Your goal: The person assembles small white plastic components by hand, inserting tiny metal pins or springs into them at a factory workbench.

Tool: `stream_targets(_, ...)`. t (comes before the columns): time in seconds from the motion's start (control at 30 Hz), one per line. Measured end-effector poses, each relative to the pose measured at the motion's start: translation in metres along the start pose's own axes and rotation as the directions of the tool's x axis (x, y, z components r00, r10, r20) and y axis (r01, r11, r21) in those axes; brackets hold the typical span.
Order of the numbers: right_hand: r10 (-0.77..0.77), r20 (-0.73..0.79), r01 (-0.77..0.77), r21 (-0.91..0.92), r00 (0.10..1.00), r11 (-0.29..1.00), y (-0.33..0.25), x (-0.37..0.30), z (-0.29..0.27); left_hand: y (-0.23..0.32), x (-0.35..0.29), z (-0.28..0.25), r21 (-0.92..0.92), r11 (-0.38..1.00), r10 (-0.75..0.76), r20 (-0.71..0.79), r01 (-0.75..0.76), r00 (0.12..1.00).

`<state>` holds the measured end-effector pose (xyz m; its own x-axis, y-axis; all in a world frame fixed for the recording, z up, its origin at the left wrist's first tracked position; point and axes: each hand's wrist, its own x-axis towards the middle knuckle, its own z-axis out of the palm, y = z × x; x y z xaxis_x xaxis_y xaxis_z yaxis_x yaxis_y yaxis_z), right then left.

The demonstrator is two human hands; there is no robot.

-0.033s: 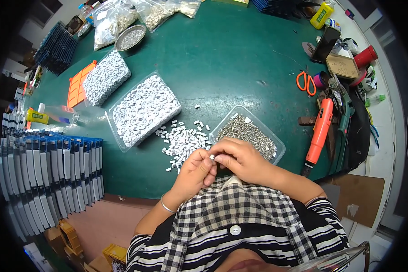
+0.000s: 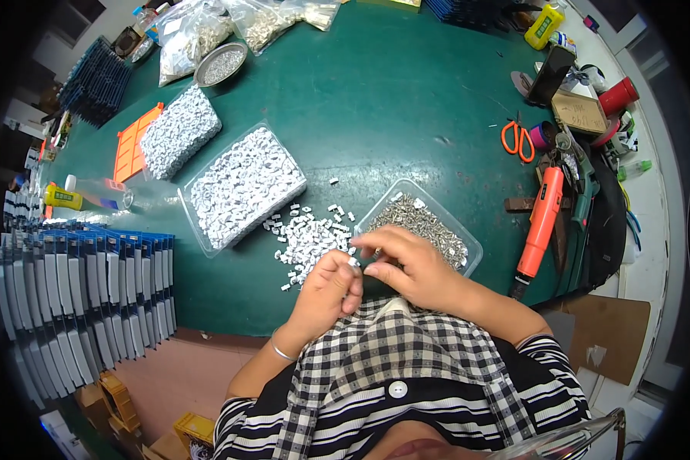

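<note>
My left hand (image 2: 328, 289) is closed in a pinch on a small white plastic piece (image 2: 353, 262) at its fingertips. Just to its right, my right hand (image 2: 408, 266) has its thumb and forefinger spread apart. A small brownish spot shows between those fingers, too small to make out. Beyond my left hand lies a loose heap of similar white pieces (image 2: 312, 239). Past my right hand stands a clear plastic tub (image 2: 474, 254) holding many small metal screws (image 2: 415, 222), partly hidden by that hand.
A clear box (image 2: 207, 247) and another heaped block of white pieces (image 2: 180, 132) sit at the left. Racked grey panels (image 2: 84, 284) stand at the near left. Orange-handled scissors (image 2: 518, 142) and a red electric screwdriver (image 2: 543, 222) lie at the right. Filled bags (image 2: 195, 38) are at the back.
My right thumb and forefinger have parted and drawn off the white piece. My left hand still pinches it.
</note>
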<state>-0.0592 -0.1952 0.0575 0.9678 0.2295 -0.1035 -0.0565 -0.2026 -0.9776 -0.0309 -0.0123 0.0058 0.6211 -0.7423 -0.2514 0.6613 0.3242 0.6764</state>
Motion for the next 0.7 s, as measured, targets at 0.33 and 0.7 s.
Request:
stream_targets(0.33, -0.234, -0.043, 0.095, -0.830, 0.971, 0.549, 0.026, -0.015, -0.023, 0.016, 0.001, -0.002, -0.425, 0.901, -0.008, -0.208, -0.083, 0.978)
stream_targets(0.7, -0.323, -0.064, 0.184, -0.711, 0.944, 0.678, 0.026, -0.013, -0.024, 0.018, -0.003, 0.004, -0.364, 0.931, -0.063, -0.134, 0.010, 0.989)
